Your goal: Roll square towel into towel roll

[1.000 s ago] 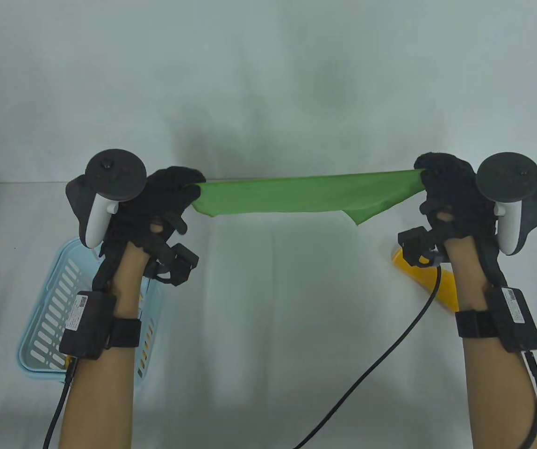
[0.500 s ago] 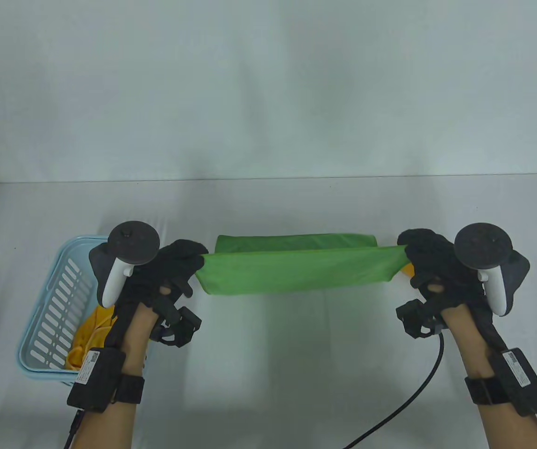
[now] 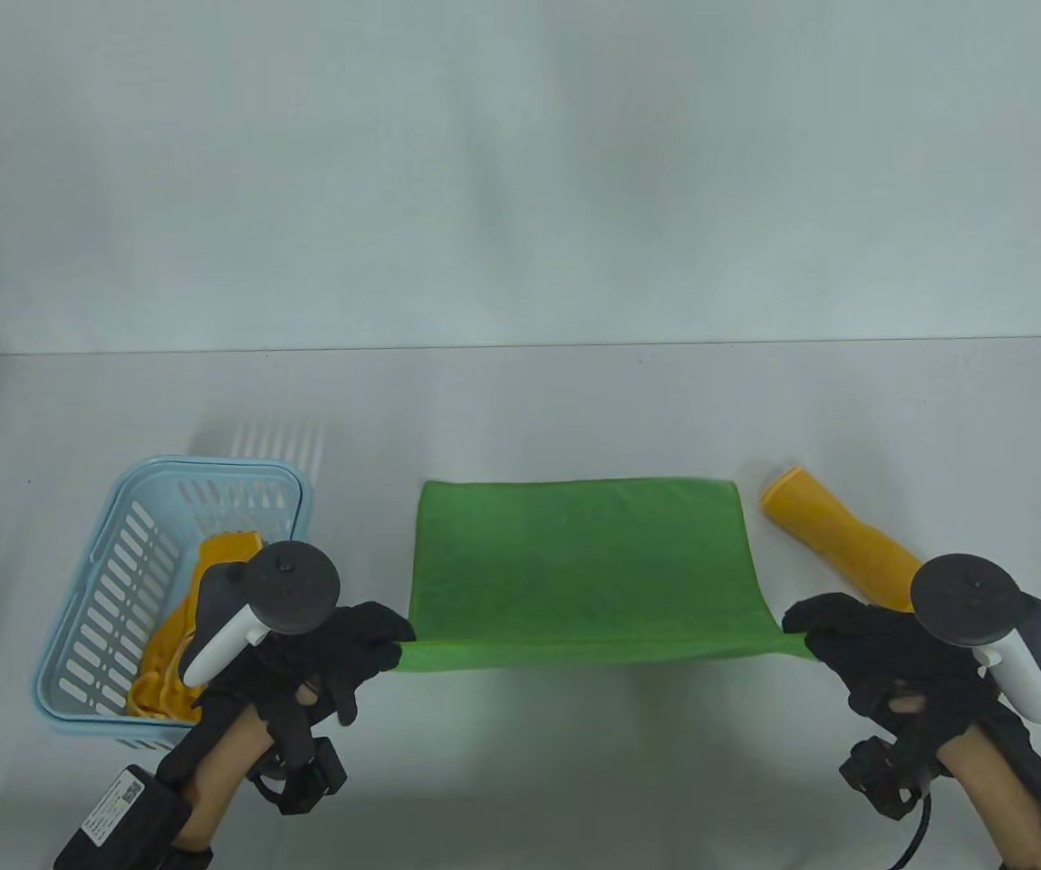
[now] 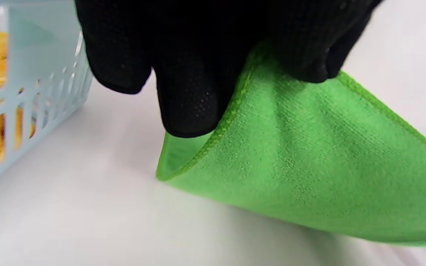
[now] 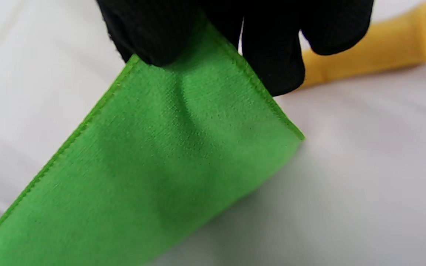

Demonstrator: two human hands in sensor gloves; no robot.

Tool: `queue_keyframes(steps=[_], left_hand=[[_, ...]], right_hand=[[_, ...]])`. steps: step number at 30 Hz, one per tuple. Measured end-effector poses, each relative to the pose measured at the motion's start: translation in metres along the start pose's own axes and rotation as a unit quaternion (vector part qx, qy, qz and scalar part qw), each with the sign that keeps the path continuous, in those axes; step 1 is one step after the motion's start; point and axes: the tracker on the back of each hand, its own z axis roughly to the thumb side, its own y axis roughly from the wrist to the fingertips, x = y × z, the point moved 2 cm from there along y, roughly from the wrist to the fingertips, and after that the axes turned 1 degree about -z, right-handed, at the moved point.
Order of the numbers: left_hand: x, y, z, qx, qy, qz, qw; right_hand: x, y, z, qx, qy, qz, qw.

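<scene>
Now the green towel (image 3: 579, 562) lies spread on the white table (image 3: 574, 779), its far part flat and only the near edge lifted off the surface; a second ago it hung in the air as a taut band between raised hands, and half a second ago its far edge had only begun to touch down. The left hand (image 3: 339, 648) pinches the near left corner, thumb and fingers (image 4: 190, 99) curled on the hem, and the right hand (image 3: 873, 648) pinches the near right corner in the same way, so the cloth is stretched smooth between them. Both hands have come down and drawn back toward the near side as they laid it out. That leaves the spreading nearly done and the rolling not yet begun; the likely next step is to lower the near edge and start turning it over toward the far side. To the right, near the towel, lies a yellow towel roll (image 3: 837, 535), already finished; to the left stands a light blue basket (image 3: 94, 616) holding crumpled yellow cloth (image 3: 180, 634).
</scene>
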Motion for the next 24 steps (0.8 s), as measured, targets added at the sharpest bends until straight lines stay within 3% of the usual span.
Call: queue_keyframes(steps=[3,6,12,18,24], left_hand=[[0.011,-0.006,0.001,0.013,0.01,-0.031,0.999],[0.017,-0.012,0.003,0.024,0.028,-0.054,0.998],[0.027,-0.023,0.004,0.045,0.02,-0.101,0.994],[0.007,0.0,0.003,-0.023,0.018,-0.02,0.999],[-0.007,0.04,0.005,-0.1,0.018,0.025,0.995]], right_hand=[[-0.01,-0.006,-0.009,-0.023,0.002,0.055,0.998],[-0.014,-0.013,-0.011,-0.026,-0.003,0.076,0.997],[-0.008,-0.025,-0.007,-0.001,-0.008,0.058,0.998],[-0.002,-0.004,-0.001,-0.015,-0.005,0.003,1.0],[0.003,0.037,0.004,-0.038,-0.038,-0.067,0.996]])
